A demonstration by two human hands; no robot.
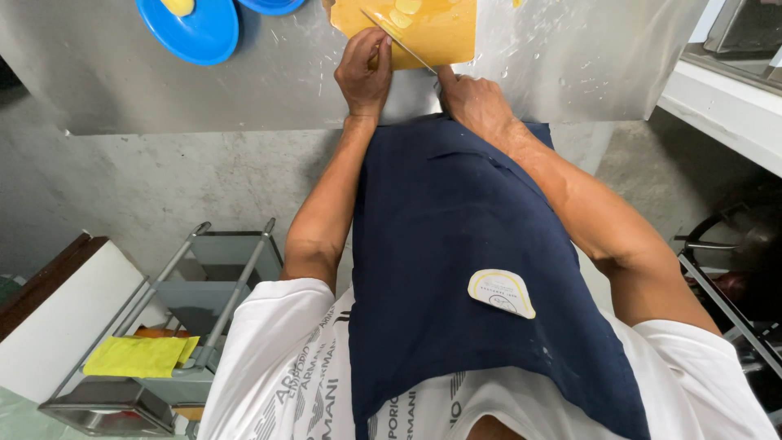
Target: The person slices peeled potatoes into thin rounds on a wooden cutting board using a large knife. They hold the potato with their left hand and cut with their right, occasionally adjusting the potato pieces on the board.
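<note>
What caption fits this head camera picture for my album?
Left hand holding a knife over a yellow cutting board, right hand resting at its edge, on a steel counter.

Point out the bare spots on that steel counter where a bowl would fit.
Bare steel counter lies left of the left hand, below the blue plate. Another patch lies right of the cutting board. Crowded between: right hand, knife.
</note>
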